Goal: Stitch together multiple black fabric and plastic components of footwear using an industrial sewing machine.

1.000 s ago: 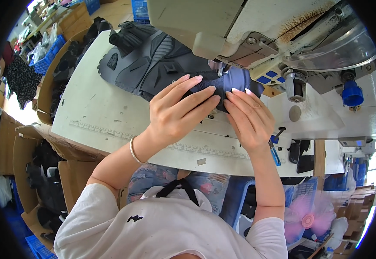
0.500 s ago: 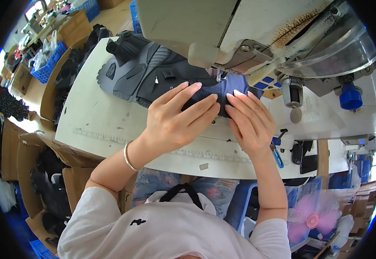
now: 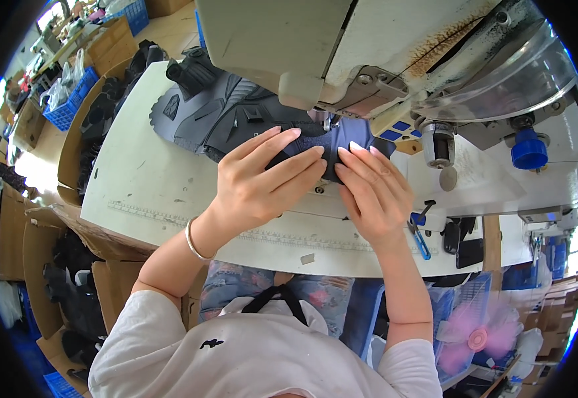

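Single head view: I look down through a wide fisheye, near above the hands (image 3: 250, 191) and table (image 3: 140, 174).

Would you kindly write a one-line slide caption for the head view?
Left hand and right hand touch dark material at a sewing machine on a white worktable.

Fingertips of the left hand (image 3: 252, 180) rest on a grey-black workpiece (image 3: 226, 126) stretching toward 10 o'clock. The right hand (image 3: 376, 196), at the left's 3 o'clock, touches its bluish end. In the view, the machine (image 3: 262, 43) overhangs at 12, a pink fan (image 3: 477, 339) stands at 4.
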### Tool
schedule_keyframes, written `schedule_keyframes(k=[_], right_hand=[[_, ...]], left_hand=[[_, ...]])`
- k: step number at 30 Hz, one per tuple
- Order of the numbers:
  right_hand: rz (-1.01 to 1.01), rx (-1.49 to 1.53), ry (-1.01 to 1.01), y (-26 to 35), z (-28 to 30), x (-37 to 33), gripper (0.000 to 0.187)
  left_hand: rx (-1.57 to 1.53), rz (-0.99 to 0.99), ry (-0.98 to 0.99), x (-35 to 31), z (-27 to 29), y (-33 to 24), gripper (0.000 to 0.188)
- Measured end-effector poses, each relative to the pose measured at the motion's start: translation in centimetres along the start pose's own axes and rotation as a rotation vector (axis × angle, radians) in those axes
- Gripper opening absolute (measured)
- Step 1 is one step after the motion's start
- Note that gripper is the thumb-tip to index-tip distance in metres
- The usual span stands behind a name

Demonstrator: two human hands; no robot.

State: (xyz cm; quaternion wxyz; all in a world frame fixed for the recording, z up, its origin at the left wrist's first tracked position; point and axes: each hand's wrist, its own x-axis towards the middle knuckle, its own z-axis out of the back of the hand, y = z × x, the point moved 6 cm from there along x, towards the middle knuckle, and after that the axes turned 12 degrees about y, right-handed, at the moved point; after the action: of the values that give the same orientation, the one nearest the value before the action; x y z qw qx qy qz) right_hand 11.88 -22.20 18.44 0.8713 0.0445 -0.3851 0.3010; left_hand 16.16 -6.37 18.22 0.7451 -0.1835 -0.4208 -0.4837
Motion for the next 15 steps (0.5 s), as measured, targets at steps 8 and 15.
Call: schedule_keyframes(k=[8, 15], right_hand=[[-0.013, -0.042, -0.006, -0.24, -0.22, 0.36, 0.017], [-0.022, -0.092, 0.005, -0.42, -0.20, 0.53, 0.017]], left_hand=[[0.001, 0.010, -0.040, 0.37, -0.41, 0.49, 0.016], [-0.001, 0.018, -0.073, 0.49, -0.49, 0.55, 0.019]])
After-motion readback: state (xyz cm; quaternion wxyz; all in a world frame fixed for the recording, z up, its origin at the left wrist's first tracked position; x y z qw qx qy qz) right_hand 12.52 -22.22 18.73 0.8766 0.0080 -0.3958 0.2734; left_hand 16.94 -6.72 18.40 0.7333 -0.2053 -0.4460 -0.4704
